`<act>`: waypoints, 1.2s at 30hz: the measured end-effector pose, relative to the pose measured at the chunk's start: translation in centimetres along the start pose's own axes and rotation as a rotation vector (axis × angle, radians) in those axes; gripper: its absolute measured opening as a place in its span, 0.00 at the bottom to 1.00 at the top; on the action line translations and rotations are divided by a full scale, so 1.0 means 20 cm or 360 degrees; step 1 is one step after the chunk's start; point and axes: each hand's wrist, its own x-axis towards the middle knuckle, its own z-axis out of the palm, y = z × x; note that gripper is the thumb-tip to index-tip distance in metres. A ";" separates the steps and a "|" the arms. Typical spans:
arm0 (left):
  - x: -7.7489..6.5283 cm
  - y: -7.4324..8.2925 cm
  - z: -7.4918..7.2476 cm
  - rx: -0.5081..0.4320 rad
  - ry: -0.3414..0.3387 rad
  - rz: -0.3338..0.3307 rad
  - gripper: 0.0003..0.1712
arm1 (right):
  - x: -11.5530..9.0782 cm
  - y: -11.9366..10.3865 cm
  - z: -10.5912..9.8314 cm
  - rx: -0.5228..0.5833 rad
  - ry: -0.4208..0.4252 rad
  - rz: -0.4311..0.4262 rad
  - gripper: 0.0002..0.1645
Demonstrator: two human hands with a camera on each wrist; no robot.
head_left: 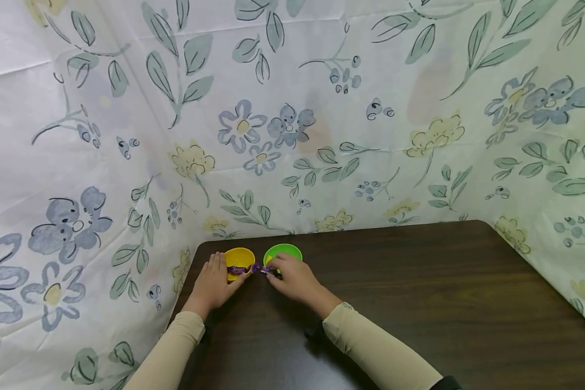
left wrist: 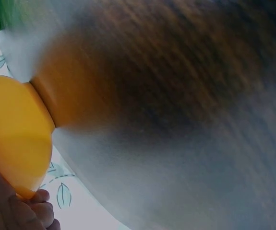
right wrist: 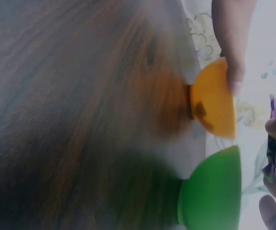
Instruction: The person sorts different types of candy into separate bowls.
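Note:
My left hand point(head_left: 212, 284) grips the yellow bowl point(head_left: 244, 257), fingers along its left side and thumb at the near rim. A purple-wrapped candy point(head_left: 236, 270) shows within that bowl's rim. My right hand point(head_left: 296, 279) pinches another purple-wrapped candy point(right wrist: 272, 143) above the bowls, between thumb and fingers. Just beyond this hand stands the green bowl point(head_left: 284, 248), partly covered by it. Something yellow shows inside the green bowl, too small to make out. In the left wrist view, the yellow bowl point(left wrist: 18, 129) hides part of the left hand point(left wrist: 18, 213).
Both bowls stand upright, side by side, near the far left corner of the dark wooden table point(head_left: 395, 292). Floral cloth point(head_left: 322, 124) hangs behind the table and along its sides.

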 end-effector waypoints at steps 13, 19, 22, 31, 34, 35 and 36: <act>0.00 0.00 0.01 0.0011 0.0033 0.0025 0.61 | 0.15 -0.03 0.12 -0.0277 0.0011 -0.0067 0.11; 0.01 -0.01 0.02 -0.0018 0.0034 0.0029 0.61 | 0.19 -0.04 0.15 -0.0381 -0.0045 -0.0114 0.13; 0.02 -0.01 0.03 -0.0014 0.0042 0.0026 0.62 | 0.21 -0.04 0.15 -0.0397 -0.0053 -0.0113 0.14; 0.02 0.00 0.03 -0.0012 0.0048 0.0020 0.62 | 0.28 -0.03 0.14 -0.0373 -0.0085 -0.0062 0.14; 0.02 -0.01 0.03 -0.0002 0.0054 0.0025 0.61 | 0.30 -0.04 0.14 -0.0354 -0.0080 -0.0063 0.14; 0.01 -0.01 0.03 0.0001 0.0056 0.0030 0.61 | 0.30 -0.05 0.14 -0.0351 -0.0076 -0.0066 0.14; 0.01 -0.01 0.03 0.0006 0.0056 0.0032 0.61 | 0.31 -0.05 0.14 -0.0345 -0.0072 -0.0070 0.14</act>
